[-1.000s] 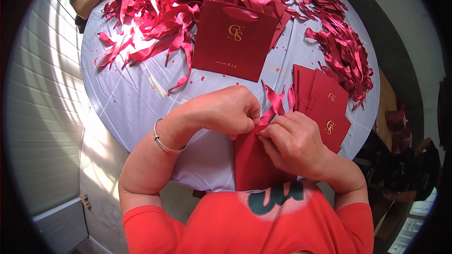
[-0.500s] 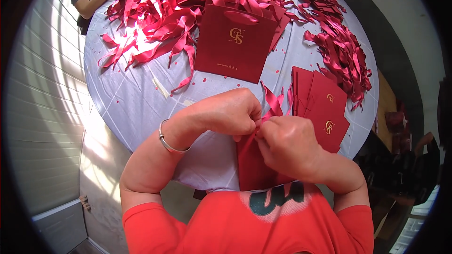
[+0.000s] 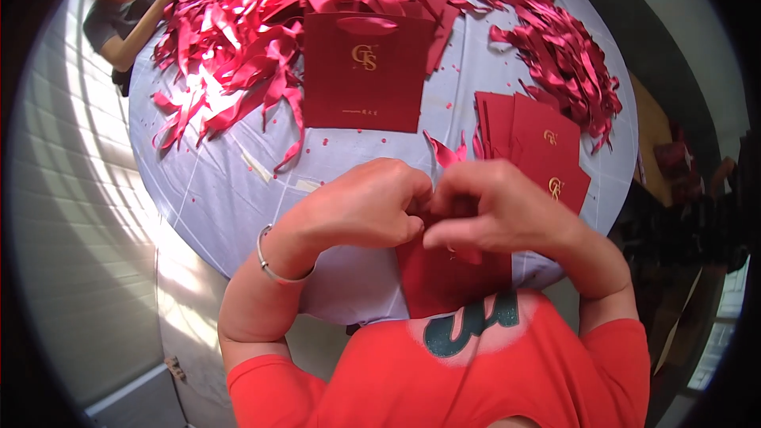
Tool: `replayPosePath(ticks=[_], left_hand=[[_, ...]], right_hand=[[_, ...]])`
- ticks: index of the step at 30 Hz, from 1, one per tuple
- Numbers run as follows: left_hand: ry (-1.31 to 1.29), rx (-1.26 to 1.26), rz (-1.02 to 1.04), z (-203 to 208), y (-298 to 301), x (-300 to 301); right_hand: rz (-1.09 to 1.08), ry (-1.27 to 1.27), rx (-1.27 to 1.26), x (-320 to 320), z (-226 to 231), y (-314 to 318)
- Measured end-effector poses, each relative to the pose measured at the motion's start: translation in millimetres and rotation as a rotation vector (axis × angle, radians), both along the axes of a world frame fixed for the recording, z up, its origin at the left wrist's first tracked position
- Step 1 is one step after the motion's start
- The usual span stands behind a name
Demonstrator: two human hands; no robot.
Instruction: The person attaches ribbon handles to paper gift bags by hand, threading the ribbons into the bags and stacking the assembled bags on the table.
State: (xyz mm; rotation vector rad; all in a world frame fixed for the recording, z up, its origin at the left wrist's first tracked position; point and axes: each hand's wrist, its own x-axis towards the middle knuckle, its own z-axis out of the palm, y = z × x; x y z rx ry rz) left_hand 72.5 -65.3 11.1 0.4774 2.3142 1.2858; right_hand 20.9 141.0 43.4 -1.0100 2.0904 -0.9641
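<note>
A dark red paper gift bag lies flat at the table's near edge, under both my hands. My left hand, with a silver bangle at the wrist, is closed at the bag's upper end. My right hand meets it there with bent fingers, its thumb lying over the bag. Whatever the fingertips grip is hidden between the hands. A pink-red ribbon sticks out just beyond them, and a bit of ribbon shows below my right thumb.
Beyond my hands stands an upright red gift bag stuffed with ribbons. A large ribbon heap covers the far left, another pile the right. Flat red bags are stacked at my right. A person sits at the far left.
My right hand has turned, its thumb now away from the curled fingers. Both hands still meet over the flat bag. The whole view has shifted slightly, and more of the other person shows.
</note>
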Motion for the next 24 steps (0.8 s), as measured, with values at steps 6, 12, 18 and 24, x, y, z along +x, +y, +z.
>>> replayPosePath(ticks=[6, 12, 18, 24], left_hand=[[0.149, -0.067, 0.086, 14.1, 10.4, 10.5], [0.287, -0.061, 0.056, 25.5, 20.9, 24.2], [0.453, -0.201, -0.026, 22.9, 24.6, 30.0], [0.42, -0.139, -0.037, 24.4, 22.0, 27.3]], right_hand=[[-0.047, -0.345, -0.069, -33.2, 0.0, 5.5], [0.313, -0.306, 0.226, -53.1, -9.2, -10.8], [0.329, -0.442, 0.391, -57.0, -13.6, -31.7], [0.152, -0.6, 0.349, -50.7, -22.0, -28.9]])
